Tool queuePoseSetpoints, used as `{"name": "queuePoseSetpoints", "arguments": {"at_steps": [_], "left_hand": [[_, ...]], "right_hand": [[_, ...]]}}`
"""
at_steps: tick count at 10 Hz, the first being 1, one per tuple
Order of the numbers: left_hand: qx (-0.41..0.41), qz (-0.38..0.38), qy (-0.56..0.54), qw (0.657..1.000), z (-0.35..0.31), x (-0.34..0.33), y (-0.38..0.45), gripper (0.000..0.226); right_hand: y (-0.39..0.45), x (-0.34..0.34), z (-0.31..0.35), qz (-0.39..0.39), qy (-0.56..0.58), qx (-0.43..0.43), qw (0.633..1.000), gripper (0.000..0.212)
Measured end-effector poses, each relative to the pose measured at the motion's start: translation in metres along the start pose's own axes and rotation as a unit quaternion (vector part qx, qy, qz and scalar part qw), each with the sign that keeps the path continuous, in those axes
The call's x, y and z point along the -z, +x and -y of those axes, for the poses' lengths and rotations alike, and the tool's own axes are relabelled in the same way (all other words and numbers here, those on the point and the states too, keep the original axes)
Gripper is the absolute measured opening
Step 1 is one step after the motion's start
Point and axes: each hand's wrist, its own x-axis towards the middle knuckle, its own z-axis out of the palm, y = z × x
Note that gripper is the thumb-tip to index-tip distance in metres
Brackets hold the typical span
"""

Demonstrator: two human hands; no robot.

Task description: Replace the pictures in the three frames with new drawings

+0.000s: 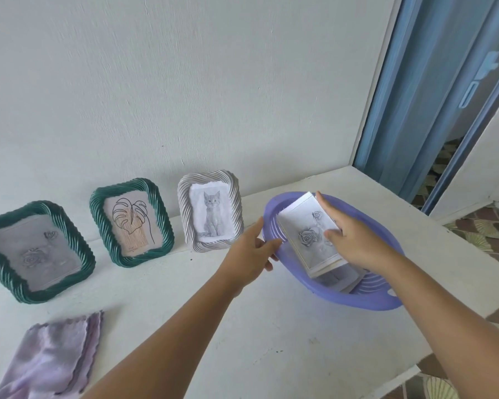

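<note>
head view: at right of centre the right hand (pixel 355 240) pinches a stack of drawings (pixel 308 234), rose sheet on top, in the purple basket (pixel 366 298); the left hand (pixel 254 249), fingers loosely spread, steadies its rim. three frames (pixel 130 221) stand at left, apparently still filled. likely step: fetching new drawings; next, lift one sheet free.

Glossy ribbed plastic frames (pixel 131 223), smooth purple plastic basket (pixel 366 298), matt paper drawings (pixel 308 234), soft lilac cloth (pixel 49 358), matt white table (pixel 242 341).
</note>
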Motion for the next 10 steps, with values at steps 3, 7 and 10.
{"name": "queuePoseSetpoints", "arguments": {"at_steps": [3, 7, 10], "left_hand": [[0.028, 0.000, -0.032, 0.999, 0.014, 0.006, -0.002, 0.070], [0.031, 0.000, -0.033, 0.999, 0.015, 0.007, -0.002, 0.073], [0.020, -0.003, -0.016, 1.000, 0.015, 0.005, 0.004, 0.071]], "right_hand": [[0.007, 0.002, -0.006, 0.103, -0.096, -0.028, 0.990, 0.080], [0.015, -0.013, -0.016, 0.135, -0.231, -0.026, 0.963, 0.080], [0.019, -0.010, -0.017, 0.054, -0.200, 0.014, 0.978, 0.060]]}}
